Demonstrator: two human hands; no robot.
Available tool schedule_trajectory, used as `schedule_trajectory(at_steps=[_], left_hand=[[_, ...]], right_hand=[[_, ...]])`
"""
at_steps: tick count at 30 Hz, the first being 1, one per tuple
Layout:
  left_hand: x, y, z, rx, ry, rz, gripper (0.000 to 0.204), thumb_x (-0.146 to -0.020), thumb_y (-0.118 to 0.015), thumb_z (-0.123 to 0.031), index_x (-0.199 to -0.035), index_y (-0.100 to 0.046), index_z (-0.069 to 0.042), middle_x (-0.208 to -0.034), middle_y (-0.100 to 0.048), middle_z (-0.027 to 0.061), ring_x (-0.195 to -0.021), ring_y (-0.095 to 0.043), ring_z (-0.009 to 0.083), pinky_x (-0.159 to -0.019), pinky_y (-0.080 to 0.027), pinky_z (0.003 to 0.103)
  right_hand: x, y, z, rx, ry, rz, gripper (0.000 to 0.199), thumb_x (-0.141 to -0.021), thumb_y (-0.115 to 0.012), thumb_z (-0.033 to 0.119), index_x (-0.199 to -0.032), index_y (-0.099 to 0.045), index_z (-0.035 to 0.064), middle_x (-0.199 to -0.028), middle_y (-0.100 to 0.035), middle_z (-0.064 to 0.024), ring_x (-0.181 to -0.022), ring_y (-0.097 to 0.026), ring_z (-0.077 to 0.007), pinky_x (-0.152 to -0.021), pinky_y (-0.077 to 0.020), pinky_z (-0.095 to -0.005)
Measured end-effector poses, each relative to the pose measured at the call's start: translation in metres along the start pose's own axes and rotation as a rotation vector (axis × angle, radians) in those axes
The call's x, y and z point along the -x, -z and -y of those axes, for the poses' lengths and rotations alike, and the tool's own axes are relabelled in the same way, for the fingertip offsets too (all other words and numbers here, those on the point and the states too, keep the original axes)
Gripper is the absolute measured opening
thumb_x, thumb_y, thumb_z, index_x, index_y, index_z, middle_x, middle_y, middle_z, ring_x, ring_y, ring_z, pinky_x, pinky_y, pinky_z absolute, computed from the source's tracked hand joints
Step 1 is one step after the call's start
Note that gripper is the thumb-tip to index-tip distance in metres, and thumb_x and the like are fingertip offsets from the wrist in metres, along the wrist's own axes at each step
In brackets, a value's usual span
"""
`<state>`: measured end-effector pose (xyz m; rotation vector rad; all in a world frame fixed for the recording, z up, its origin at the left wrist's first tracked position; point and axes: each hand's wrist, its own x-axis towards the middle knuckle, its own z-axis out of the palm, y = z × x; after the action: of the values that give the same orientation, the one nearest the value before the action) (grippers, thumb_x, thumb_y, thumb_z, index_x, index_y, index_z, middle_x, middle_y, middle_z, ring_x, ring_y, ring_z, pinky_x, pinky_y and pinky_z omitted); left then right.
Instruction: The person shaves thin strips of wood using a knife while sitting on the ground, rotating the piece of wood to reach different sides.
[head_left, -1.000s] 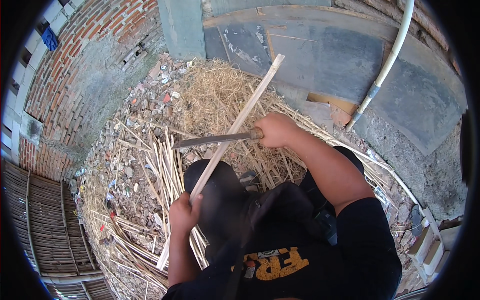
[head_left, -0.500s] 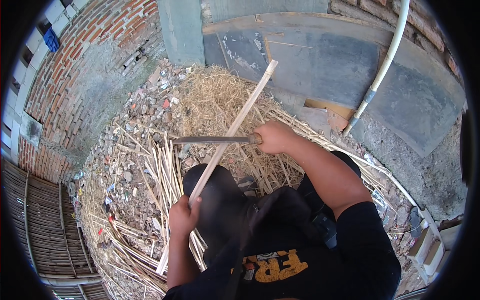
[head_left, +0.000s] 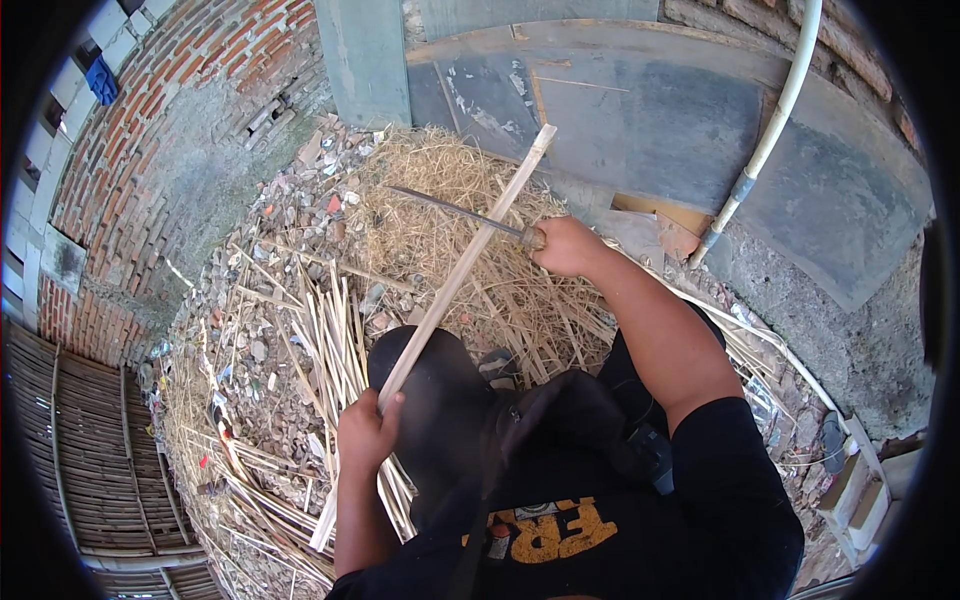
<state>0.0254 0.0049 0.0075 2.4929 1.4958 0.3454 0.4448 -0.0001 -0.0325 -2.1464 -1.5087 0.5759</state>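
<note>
My left hand is closed round the lower part of a long, pale split-bamboo strip, which slants up and away to the right across my knee. In my right hand is the handle of a machete. Its dark blade points to the far left and crosses the strip at its upper half. Whether the edge bites into the wood cannot be told. Curly shavings lie heaped beneath the blade. A bundle of thin bamboo sticks rests on the ground beside my left knee.
Rubble covers the ground at the left, with more loose sticks nearer me. A brick wall rises on the left, above a bamboo slat panel. Grey boards and a white pipe stand at the far right.
My right hand has moved away and slightly right, taking the machete farther up the strip. The blade now tilts, its tip farther from me. My left hand and the strip stay nearly still.
</note>
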Motion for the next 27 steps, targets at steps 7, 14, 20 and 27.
schedule_trajectory(at_steps=[7,14,20,27], left_hand=[[-0.002,-0.002,0.0,0.012,-0.005,-0.002,0.049,-0.094,-0.066,-0.043,-0.074,-0.055,0.0,-0.062,-0.059,0.0238,-0.062,-0.061,0.0457,-0.059,-0.048,0.052],[-0.006,0.004,-0.001,0.124,-0.006,0.042,0.049,-0.094,-0.066,-0.043,-0.074,-0.056,0.001,-0.061,-0.058,0.0246,-0.061,-0.061,0.0457,-0.058,-0.047,0.05],[-0.005,0.001,0.005,0.115,0.007,0.04,0.049,-0.094,-0.067,-0.042,-0.075,-0.057,0.002,-0.061,-0.058,0.0246,-0.06,-0.061,0.0448,-0.058,-0.047,0.049],[0.014,0.012,0.012,0.248,0.103,0.139,0.051,-0.096,-0.066,-0.044,-0.075,-0.059,0.002,-0.057,-0.056,0.0193,-0.053,-0.06,0.0339,-0.054,-0.045,0.043]], right_hand=[[0.028,-0.002,0.044,0.113,0.201,0.105,0.02,-0.074,-0.066,0.017,-0.091,-0.071,0.0097,-0.09,-0.071,-0.0156,-0.09,-0.069,-0.037,-0.08,-0.0555,-0.0486],[0.004,-0.007,0.017,0.041,0.164,0.063,0.021,-0.073,-0.067,0.019,-0.091,-0.071,0.0089,-0.088,-0.071,-0.0162,-0.089,-0.069,-0.0368,-0.078,-0.0549,-0.0485],[0.011,-0.007,0.023,-0.032,0.136,0.113,0.021,-0.074,-0.067,0.018,-0.092,-0.071,0.009,-0.088,-0.071,-0.0171,-0.089,-0.069,-0.0369,-0.077,-0.055,-0.0488],[0.03,0.016,0.041,0.148,0.18,0.042,0.019,-0.073,-0.067,0.019,-0.09,-0.071,0.0103,-0.086,-0.071,-0.0151,-0.087,-0.069,-0.0363,-0.076,-0.055,-0.0485]])
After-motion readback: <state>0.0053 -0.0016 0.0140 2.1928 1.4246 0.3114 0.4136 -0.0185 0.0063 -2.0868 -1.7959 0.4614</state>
